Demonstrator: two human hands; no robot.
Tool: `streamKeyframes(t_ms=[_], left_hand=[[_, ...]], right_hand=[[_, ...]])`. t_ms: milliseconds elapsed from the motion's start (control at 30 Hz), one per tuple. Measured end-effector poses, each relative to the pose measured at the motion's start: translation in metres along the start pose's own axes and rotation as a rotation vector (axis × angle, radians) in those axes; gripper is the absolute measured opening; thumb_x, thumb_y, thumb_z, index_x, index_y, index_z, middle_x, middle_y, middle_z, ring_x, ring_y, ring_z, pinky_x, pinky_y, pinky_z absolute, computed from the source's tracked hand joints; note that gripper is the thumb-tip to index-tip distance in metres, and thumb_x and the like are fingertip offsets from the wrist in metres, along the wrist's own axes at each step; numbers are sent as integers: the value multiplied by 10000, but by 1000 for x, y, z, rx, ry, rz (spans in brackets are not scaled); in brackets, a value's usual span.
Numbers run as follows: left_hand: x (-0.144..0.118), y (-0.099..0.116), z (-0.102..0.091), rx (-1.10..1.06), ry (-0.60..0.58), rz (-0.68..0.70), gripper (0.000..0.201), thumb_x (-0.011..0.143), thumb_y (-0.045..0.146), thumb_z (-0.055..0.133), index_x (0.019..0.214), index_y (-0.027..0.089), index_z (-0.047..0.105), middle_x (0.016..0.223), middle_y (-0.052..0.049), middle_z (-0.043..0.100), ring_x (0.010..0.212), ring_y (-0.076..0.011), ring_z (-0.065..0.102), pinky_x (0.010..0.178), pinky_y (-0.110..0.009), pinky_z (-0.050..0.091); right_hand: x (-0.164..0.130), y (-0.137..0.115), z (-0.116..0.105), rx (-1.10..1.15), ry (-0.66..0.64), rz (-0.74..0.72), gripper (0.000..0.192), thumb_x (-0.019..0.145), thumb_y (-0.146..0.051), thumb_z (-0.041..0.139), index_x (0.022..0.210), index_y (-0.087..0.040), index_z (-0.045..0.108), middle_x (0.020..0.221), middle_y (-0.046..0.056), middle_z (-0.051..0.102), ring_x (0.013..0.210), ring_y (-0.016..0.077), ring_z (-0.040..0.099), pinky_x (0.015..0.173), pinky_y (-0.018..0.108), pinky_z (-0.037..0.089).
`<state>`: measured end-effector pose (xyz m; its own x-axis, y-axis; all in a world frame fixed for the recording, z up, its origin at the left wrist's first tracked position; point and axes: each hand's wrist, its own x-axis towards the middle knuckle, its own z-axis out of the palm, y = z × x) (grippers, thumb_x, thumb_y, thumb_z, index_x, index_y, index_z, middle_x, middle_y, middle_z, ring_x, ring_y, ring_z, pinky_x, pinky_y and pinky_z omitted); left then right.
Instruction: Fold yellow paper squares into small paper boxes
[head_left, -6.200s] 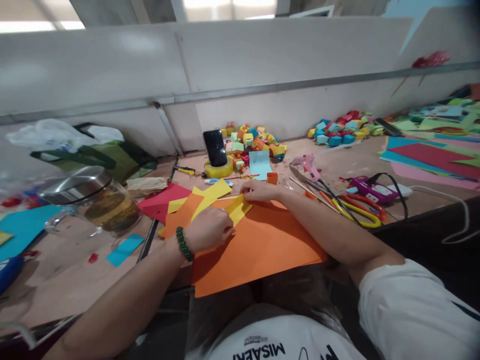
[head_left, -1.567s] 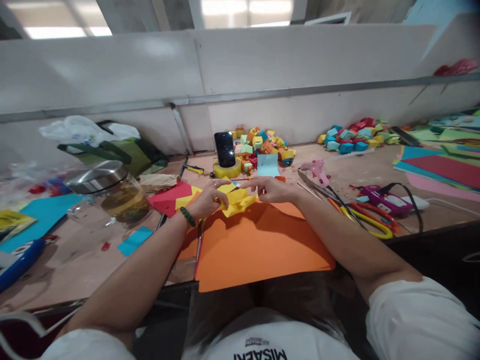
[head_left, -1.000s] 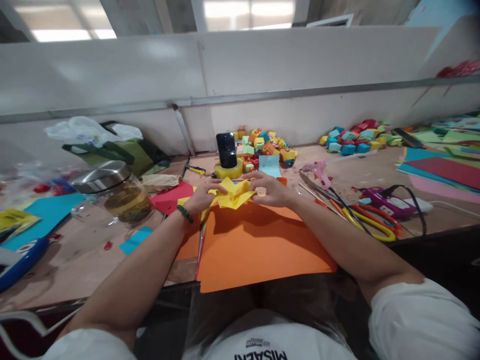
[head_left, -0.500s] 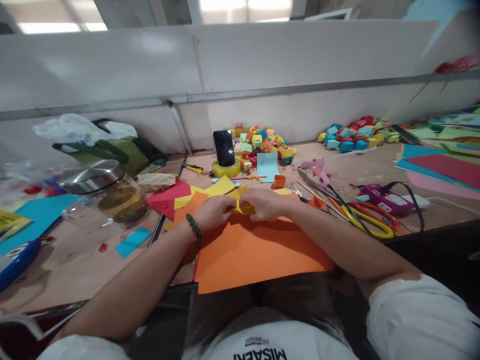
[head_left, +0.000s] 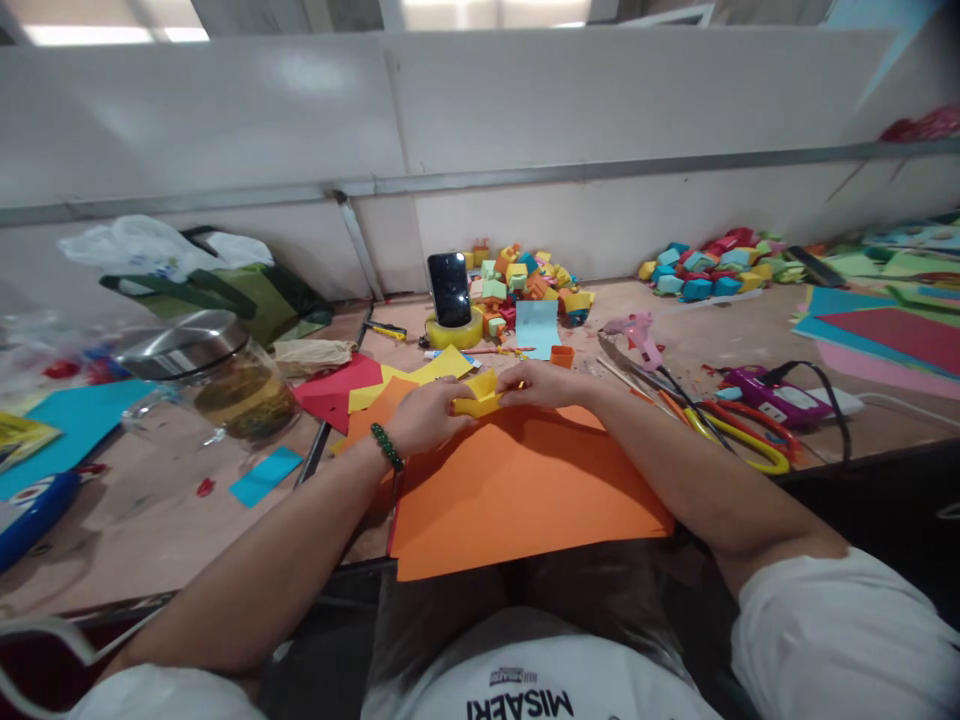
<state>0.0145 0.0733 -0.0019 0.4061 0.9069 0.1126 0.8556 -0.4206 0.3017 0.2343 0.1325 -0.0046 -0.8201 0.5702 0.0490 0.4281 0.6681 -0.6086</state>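
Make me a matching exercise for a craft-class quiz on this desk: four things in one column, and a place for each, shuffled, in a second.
Things
1. folded yellow paper
2. phone
3. scissors
4. glass jar

Places
A. standing in the yellow tape roll
B. left of the orange sheet, steel lid on
C. held between left hand and right hand
D. flat on the desk, right of the orange sheet

Pairs: 1-C, 2-A, 3-D, 4-B
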Motion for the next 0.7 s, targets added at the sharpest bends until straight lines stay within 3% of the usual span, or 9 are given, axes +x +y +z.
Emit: streamKeyframes(t_ms=[133, 233, 433, 533, 700], left_hand=[[1, -2, -2, -32, -123, -130, 178, 781, 294, 555, 669, 190, 646, 585, 17, 573, 570, -128, 533, 540, -235, 357], [3, -5, -2, -97, -190, -222, 281, 821, 373, 517, 620, 183, 567, 537, 23, 542, 502, -121, 503, 503, -240, 330], [6, -7, 4, -135, -107, -283, 120, 815, 304, 550, 846, 191, 575, 693, 6, 629, 584, -141, 565, 534, -239, 374], [5, -3, 5, -49, -67, -263, 160, 826, 291, 568, 949, 187, 569, 750, -12, 640, 683, -167, 595, 586, -250, 395], [-2, 6, 5, 180, -25, -155, 251, 839, 266, 564, 1075, 183, 581, 1045, -88, 623, 842, -204, 616, 675, -289, 426]], right_hand=[[4, 3, 6, 14, -20, 35, 147, 810, -298, 600, 815, -173, 676, 768, -13, 638, 708, 128, 533, 657, 236, 406], [8, 5, 10, -20, -6, 90, 160, 818, -305, 592, 775, -163, 651, 728, -10, 611, 692, 134, 524, 630, 239, 392], [8, -5, 9, -136, 42, 228, 129, 798, -288, 609, 830, -166, 632, 784, 12, 616, 710, 148, 541, 618, 244, 375], [7, -12, 8, -167, 16, 302, 183, 812, -354, 620, 823, -172, 635, 789, 19, 619, 716, 156, 552, 610, 245, 366], [9, -17, 13, -270, 96, 500, 339, 771, -403, 678, 1041, -206, 618, 966, 49, 652, 853, 197, 605, 640, 249, 386]])
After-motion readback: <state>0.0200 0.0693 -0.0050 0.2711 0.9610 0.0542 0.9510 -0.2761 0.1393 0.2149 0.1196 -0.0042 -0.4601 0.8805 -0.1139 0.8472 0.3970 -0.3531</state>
